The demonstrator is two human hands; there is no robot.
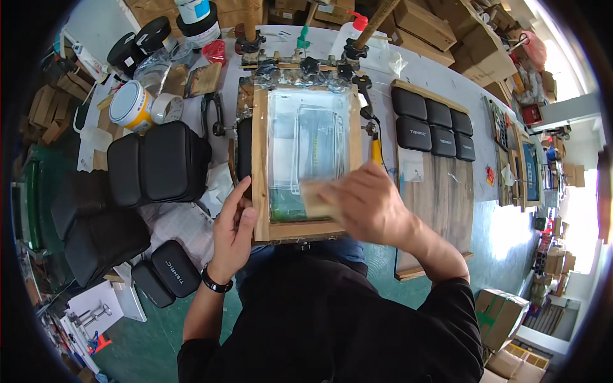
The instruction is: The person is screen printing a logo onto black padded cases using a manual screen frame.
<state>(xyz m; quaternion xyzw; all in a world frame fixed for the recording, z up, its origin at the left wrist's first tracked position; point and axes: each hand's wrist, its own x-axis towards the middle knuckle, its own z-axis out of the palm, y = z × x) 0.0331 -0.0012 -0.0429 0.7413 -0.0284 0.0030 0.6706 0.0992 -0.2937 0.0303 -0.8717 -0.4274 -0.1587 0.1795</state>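
A wooden screen-printing frame (260, 127) stands in front of me, with pale mesh (281, 137) and greenish ink at its near end. My right hand (367, 204) is closed on a squeegee (317, 199) with a light wooden handle, blurred by motion over the near right part of the mesh. My left hand (235, 226) grips the frame's left side near the close corner, thumb against the wood and some fingers hidden. A black case (244, 148) shows partly beneath the frame's left edge. Dark clamp knobs (310, 66) hold the frame at its far end.
Several black zip cases (167, 163) are piled at the left. More cases (418, 133) lie in rows on a wooden board (440, 210) at right. A paint tub (131, 105), tape roll (167, 108) and black jars stand back left. A red-capped bottle (350, 35) stands behind the clamps.
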